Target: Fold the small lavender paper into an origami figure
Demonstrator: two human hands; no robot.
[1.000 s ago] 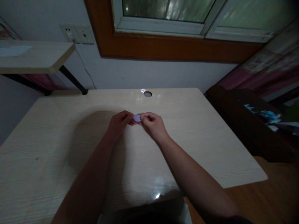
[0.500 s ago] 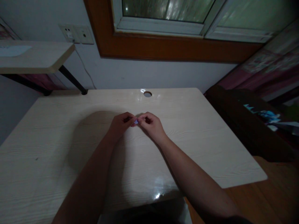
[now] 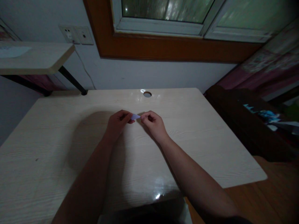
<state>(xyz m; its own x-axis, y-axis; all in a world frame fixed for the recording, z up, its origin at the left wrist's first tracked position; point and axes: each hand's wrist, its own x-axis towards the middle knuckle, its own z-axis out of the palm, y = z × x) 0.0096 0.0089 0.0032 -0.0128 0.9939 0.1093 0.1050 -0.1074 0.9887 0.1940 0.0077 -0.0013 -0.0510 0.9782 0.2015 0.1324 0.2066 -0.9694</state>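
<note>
Between my hands is a small piece of pale purple folded paper (image 3: 135,116), narrowing to a point on its right. My left hand (image 3: 119,123) pinches its left part between thumb and fingers. At the right tip, the thumb and forefinger of my right hand (image 3: 153,123) are closed on the point. Both hands are just above the pale wood-grain desk (image 3: 196,146), near its middle. The part of the paper under my left fingers is hidden.
A round cable hole (image 3: 147,94) lies near the desk's back edge. At the back left stands a raised shelf (image 3: 46,59) on black legs (image 3: 72,80), with a paper sheet (image 3: 14,51) on it. Beyond are wall sockets (image 3: 77,35) and a window. Dark furniture (image 3: 233,121) stands right.
My hands have moved slightly apart, the left one to the left and the right one a little to the right. More of the purple paper shows between them.
</note>
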